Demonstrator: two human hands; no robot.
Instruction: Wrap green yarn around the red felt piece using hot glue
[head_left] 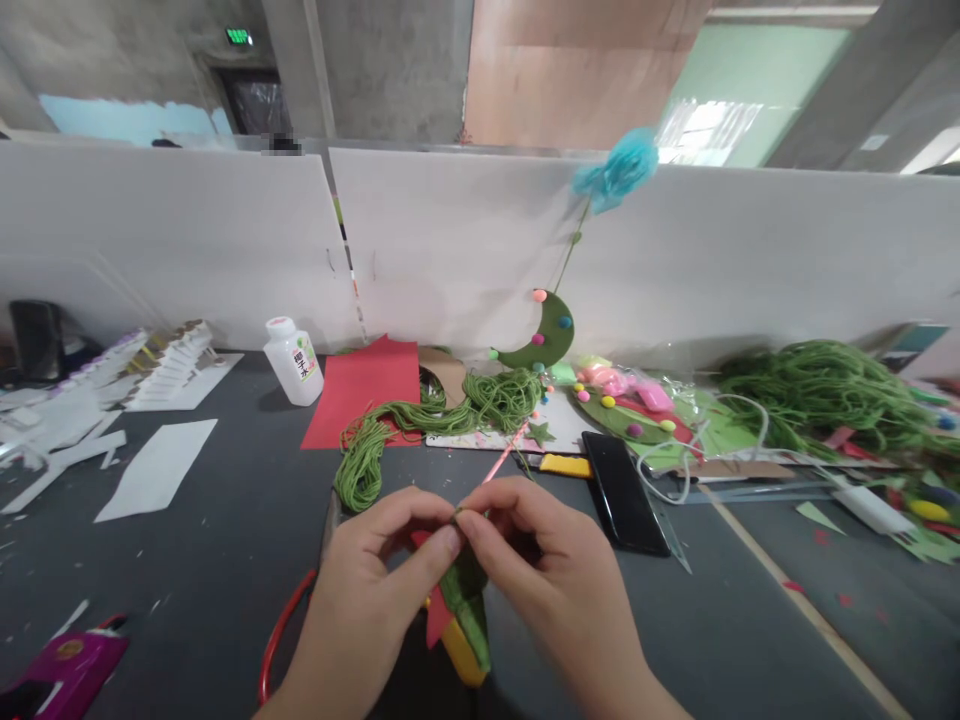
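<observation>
My left hand (379, 590) and my right hand (551, 580) meet at the front middle of the table, thumbs and forefingers pinched together. Between the fingertips is the top end of a small green craft piece (469, 600), with red and yellow parts hanging below. My fingers hide much of its upper part, and the exact kind of piece is unclear. A pink straw-like stick (506, 455) slants up just behind my right hand. Beyond my left hand lies a looped bundle of green yarn (364, 465).
Behind are red paper (360, 395), a white bottle (294, 362) and a green crescent (551, 335) with pompoms. On the right lie a black phone (624, 492), a yellow-handled cutter (566, 465), a white cable and a yarn heap (825, 395). White paper (159, 470) lies left.
</observation>
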